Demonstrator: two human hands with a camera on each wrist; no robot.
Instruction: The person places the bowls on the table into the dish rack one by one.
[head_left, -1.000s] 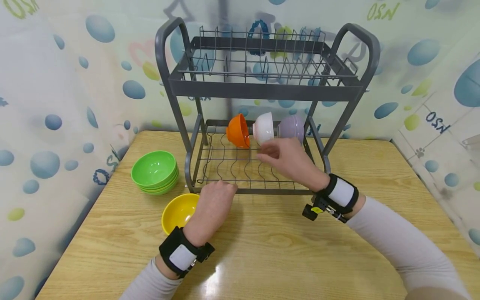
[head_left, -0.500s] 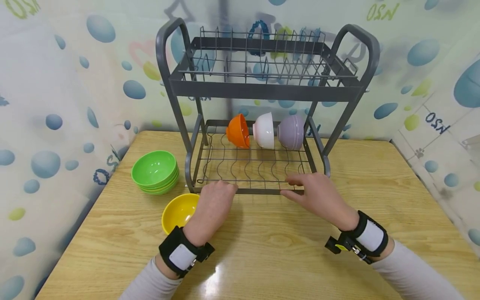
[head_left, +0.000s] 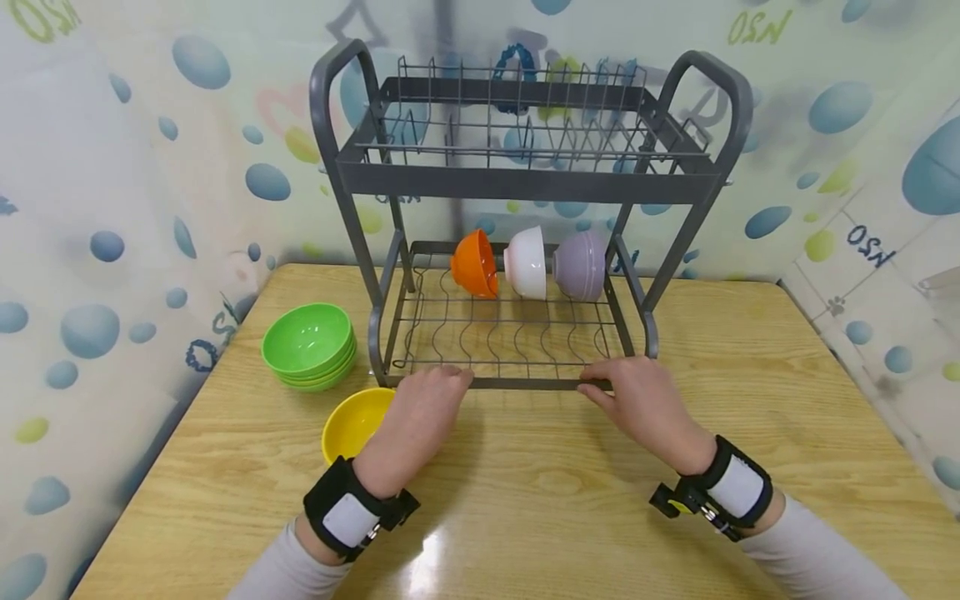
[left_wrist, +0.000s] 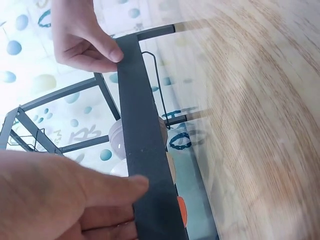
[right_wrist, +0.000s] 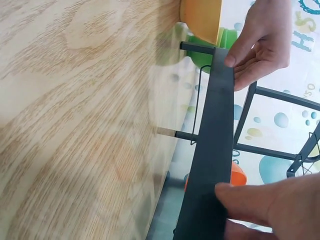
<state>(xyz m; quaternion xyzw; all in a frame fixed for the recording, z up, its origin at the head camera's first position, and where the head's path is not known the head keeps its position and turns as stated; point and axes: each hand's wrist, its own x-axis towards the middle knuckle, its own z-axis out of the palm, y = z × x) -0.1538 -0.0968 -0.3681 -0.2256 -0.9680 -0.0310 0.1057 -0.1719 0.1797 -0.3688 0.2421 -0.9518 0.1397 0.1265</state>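
A dark grey two-tier dish rack point(head_left: 525, 181) stands on the table. With thumb in front and fingers over the top, my left hand point(head_left: 423, 421) grips the lower tier's front bar point(left_wrist: 145, 140) near its left end. Farther right, my right hand point(head_left: 645, 404) pinches the same bar, its thumb point(right_wrist: 240, 197) flat on the front face. On the lower tier an orange bowl point(head_left: 472, 264), a white bowl point(head_left: 527, 263) and a purple bowl point(head_left: 580, 267) stand on edge in a row at the back. My left hand partly hides a yellow bowl point(head_left: 356, 423) on the table.
A stack of green bowls point(head_left: 309, 343) sits left of the rack. The wooden table point(head_left: 540, 517) extends in front of and to both sides of the rack. A patterned cloth point(head_left: 135, 208) hangs behind and at the sides.
My right hand has come back from the bowls toward the front right, then closed on the rack's front bar. The left hand has stayed on the bar; the bowls have kept their places.
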